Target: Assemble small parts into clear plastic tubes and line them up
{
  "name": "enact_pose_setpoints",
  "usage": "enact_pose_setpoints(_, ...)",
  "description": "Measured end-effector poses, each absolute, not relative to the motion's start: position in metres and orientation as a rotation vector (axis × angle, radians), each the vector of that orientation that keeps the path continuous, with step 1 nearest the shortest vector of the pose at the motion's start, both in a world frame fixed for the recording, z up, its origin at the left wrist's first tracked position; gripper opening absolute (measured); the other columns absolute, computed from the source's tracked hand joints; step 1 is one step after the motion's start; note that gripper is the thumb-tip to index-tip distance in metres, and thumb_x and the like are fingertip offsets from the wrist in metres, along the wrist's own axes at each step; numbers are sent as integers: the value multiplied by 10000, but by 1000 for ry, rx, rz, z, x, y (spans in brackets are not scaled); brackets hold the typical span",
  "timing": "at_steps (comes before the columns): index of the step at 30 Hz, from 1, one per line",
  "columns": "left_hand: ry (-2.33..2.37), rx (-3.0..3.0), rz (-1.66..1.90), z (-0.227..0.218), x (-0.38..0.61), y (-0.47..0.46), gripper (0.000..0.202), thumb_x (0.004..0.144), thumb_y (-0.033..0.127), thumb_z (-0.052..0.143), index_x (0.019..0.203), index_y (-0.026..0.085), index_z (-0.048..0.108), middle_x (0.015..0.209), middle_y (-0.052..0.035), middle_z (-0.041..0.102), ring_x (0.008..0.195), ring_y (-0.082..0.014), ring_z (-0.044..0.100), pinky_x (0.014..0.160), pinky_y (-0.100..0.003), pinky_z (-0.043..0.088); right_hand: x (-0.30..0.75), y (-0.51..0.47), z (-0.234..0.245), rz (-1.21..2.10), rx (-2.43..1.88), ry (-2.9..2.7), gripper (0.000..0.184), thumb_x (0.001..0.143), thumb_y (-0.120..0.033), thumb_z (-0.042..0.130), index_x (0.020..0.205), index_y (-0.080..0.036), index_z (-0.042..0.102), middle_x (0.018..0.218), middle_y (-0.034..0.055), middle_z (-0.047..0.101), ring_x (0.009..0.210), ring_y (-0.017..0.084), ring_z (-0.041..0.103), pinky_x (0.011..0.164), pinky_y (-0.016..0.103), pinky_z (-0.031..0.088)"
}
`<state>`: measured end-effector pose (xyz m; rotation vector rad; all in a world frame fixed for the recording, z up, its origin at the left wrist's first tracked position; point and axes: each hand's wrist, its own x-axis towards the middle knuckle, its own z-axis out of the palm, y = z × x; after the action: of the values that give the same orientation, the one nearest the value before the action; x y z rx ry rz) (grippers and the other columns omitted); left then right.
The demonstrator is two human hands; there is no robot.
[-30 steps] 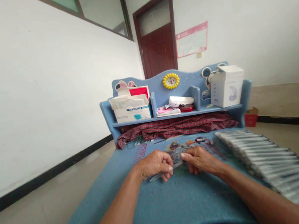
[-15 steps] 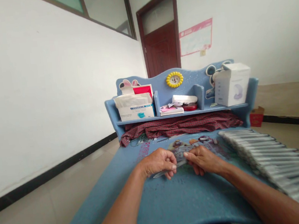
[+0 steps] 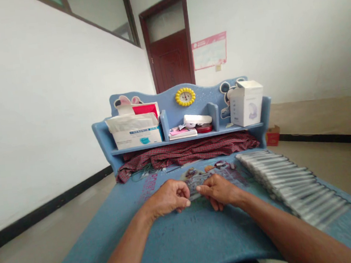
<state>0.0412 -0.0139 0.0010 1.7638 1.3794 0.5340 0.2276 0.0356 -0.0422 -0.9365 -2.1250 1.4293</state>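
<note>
- We see two bare hands over a blue desk [image 3: 174,247], near its middle, with a thin clear stick [image 3: 195,196] between them.
- Left hand [image 3: 171,196]: fingers curled in, thumb laid along them; we read it as gripping one end of the stick.
- Right hand [image 3: 217,191]: thumb and index pinched at the stick's other end, remaining fingers curled under.
- Stick spans the short gap between the two hands; it's blurry, and both ends are hidden by fingers, so we can't tell its full shape.
- Just beyond the hands, we have a picture printed on the desktop, partly covered by them.
- Right side of desk: a long row of slim pale sticks [image 3: 292,186] with dark ends, lying side by side, near the right forearm but looking clear of it.
- Back of desk: a red checked cloth [image 3: 192,150] bunched under the shelf [image 3: 179,142], thin green cords [image 3: 142,172] by its left end.
- On the shelf, left to right, we log a mask box [image 3: 137,137], a small stack of papers [image 3: 183,134], a round red case [image 3: 204,128], a white box [image 3: 247,104].
- Yellow flower-shaped dial [image 3: 185,97] on the backboard, above the middle compartment.
</note>
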Motion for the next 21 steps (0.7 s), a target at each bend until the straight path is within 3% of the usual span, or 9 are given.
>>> enact_pose_setpoints(16,1632,2273,544,-5,49,-13,53,676,232,512,682,187,541,593,35,501,572,-118,457,532,-207,280,227,39,-39,1483,-1123,-1992,383,835,-431,396,544,-183,429,300,-47,462,216,78,385,249,160,248)
enact_pose_setpoints(18,1640,2245,542,-4,50,-12,60,677,241,511,682,186,537,591,37,495,573,-118,457,532,-205,283,227,41,-41,1404,-1120,-2052,378,833,-444,400,579,-174,471,327,-45,473,247,79,408,286,164,280)
enact_pose_setpoints(21,1644,2202,540,-2,52,-12,65,674,245,505,673,184,525,584,42,475,569,-116,450,527,-202,283,229,42,-40,959,-1081,-2192,312,771,-450,521,714,-152,594,478,-10,577,412,99,519,419,187,358)
